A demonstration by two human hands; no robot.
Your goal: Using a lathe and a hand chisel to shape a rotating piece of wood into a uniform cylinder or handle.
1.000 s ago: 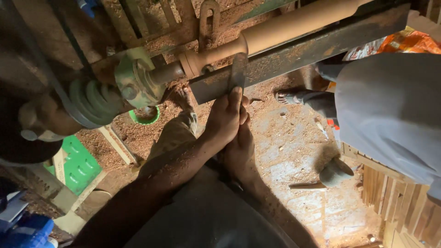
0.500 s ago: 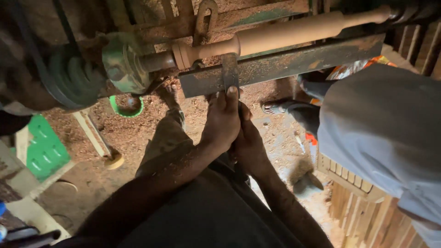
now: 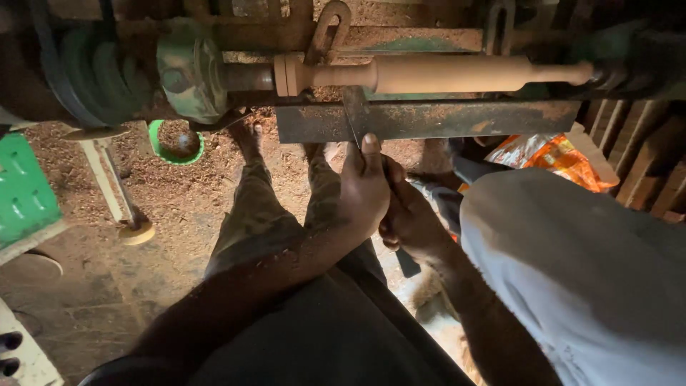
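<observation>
Pale wood, a turned spindle, was mounted lengthwise in a wood lathe, running from the green-painted headstock at the left end to the tailstock at the right. Just below it ran a rusty steel tool rest, dusted with sawdust. A flat-bladed turning chisel lay across the rest near its left end, its edge pointing up at the spindle close to the stepped collar at the spindle's left end; whether the edge actually touched the wood could not be told.

The left hand was closed over the blade just behind the rest, thumb stretched forward along the steel and pressing it down. The right hand was curled tight around the handle directly behind, touching the left, so both hands sat pressed together on the one tool. The person's legs stood on a sawdust-covered floor, with a green ring lying near the headstock end and a green crate at the left edge. A grey cloth filled the lower right.

Doing this cut well would probably have meant keeping the blade firmly seated on the rest, the thumb clear of the spinning wood, and feeding the edge in lightly so it pared rather than dug in.
</observation>
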